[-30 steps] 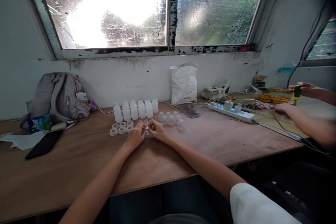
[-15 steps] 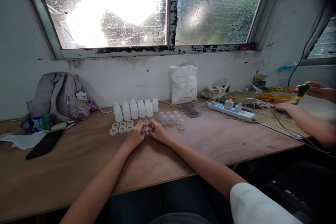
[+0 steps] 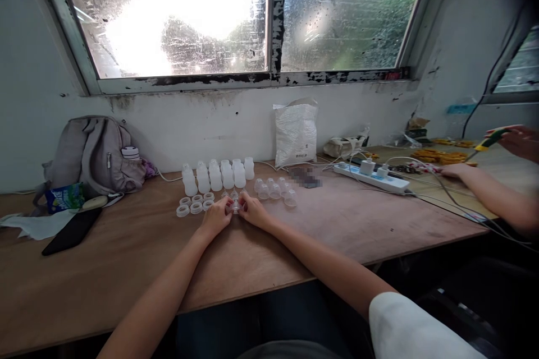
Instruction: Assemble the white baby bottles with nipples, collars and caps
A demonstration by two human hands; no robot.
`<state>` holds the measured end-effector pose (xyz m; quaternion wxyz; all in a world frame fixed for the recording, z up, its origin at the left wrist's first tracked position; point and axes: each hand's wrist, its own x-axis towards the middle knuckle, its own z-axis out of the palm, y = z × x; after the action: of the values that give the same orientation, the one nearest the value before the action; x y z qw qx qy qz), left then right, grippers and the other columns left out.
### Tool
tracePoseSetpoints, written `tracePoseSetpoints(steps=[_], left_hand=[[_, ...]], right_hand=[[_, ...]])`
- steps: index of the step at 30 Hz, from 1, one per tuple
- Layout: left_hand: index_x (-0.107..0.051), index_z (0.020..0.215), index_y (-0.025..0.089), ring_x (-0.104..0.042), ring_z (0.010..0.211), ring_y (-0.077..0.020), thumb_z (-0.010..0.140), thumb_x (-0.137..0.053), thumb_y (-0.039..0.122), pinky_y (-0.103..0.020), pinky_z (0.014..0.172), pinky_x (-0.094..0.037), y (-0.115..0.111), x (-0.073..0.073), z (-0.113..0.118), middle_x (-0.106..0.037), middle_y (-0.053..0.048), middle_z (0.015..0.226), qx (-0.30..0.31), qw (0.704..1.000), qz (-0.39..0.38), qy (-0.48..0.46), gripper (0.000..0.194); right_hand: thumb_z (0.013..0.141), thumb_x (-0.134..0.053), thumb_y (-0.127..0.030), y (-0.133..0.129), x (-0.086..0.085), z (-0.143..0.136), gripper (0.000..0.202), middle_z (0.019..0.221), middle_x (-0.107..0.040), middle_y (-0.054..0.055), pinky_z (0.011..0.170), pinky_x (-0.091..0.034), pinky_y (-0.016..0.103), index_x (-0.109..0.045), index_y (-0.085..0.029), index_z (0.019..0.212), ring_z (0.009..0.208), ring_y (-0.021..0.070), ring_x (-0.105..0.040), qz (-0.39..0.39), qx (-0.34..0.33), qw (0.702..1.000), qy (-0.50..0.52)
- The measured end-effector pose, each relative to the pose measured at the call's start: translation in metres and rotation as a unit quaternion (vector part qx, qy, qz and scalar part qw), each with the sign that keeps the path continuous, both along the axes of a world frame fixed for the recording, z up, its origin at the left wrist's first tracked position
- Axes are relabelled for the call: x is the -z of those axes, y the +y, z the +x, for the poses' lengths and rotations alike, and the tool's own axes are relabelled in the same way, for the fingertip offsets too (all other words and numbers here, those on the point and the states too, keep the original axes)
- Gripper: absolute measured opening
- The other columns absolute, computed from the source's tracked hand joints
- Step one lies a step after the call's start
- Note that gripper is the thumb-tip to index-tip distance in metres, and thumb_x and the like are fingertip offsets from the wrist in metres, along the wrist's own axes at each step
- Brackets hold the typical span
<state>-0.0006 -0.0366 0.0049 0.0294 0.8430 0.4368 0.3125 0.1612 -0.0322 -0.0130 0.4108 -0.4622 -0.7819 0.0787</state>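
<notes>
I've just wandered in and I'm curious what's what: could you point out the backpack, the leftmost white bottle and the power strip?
Backpack (image 3: 76, 151): head view, on its body.
Leftmost white bottle (image 3: 190, 184): head view, on its side.
Power strip (image 3: 394, 183): head view, on its top, right of the plugs.

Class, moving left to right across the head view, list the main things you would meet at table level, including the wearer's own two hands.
Grey backpack, clear rings, left hand, clear piece, right hand, clear domed covers, white power strip, screwdriver.
</notes>
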Motion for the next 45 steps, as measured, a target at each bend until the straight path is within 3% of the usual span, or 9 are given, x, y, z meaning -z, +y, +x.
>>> tracePoseSetpoints(steps=[12,38,45], left_hand=[[-0.048,0.09,0.022,-0.06,0.069,-0.0176,0.073,-0.05,0.019,-0.024,0.058,-0.042,-0.007,-0.006,0.001,-0.063,-0.003,0.082,-0.01,0.999,-0.003,0.04,0.017],[-0.048,0.091,0.02,-0.062,0.071,-0.0184,0.078,-0.046,0.021,-0.024,0.059,-0.043,-0.008,-0.005,0.003,-0.064,-0.003,0.078,-0.02,1.0,0.008,0.021,0.012],[-0.045,0.092,0.021,-0.06,0.067,-0.0177,0.076,-0.049,0.022,-0.025,0.056,-0.042,-0.004,-0.003,0.0,-0.062,-0.003,0.079,-0.039,0.999,0.02,0.01,0.016]], right_hand=[[0.061,-0.053,-0.01,-0.003,-0.003,-0.002,0.017,0.063,-0.051,-0.004,0.054,-0.031,0.019,-0.045,-0.02,0.073,0.057,0.0104,-0.046,0.019,0.003,1.0,-0.014],[0.068,-0.051,-0.016,-0.002,-0.002,-0.002,0.007,0.058,-0.051,-0.004,0.051,-0.034,0.019,-0.047,-0.019,0.074,0.051,0.0092,-0.047,0.016,-0.003,0.999,0.029],[0.073,-0.052,-0.023,-0.011,-0.01,-0.002,0.012,0.069,-0.058,-0.001,0.055,-0.041,0.02,-0.048,-0.02,0.084,0.056,0.0105,-0.054,0.01,-0.051,0.998,0.042]])
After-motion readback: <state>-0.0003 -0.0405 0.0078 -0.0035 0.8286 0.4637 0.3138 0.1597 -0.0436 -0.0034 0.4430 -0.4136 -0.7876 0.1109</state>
